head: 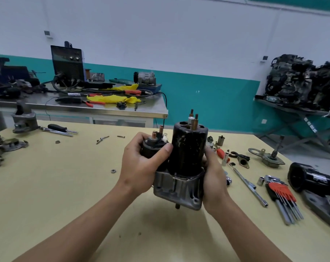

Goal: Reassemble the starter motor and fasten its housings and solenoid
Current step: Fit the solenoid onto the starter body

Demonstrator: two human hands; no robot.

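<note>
Gripping the starter motor upright just above the yellow table, the left hand curls round the solenoid, thumb pressed on the motor's black body. The right hand clasps the motor's right side, its fingertips hidden behind.

I see no bolts joining that body to the grey housing beneath it. A tilt or a slackened grip could, I judge, let the parts slide apart or the solenoid drop out.

Left of the motor a loose nut lies on the table. To the motor's right a red holder keeps a fan of hex keys. Far behind the motor, on the steel bench, a blue tray carries a grey unit — which I cannot identify.
</note>
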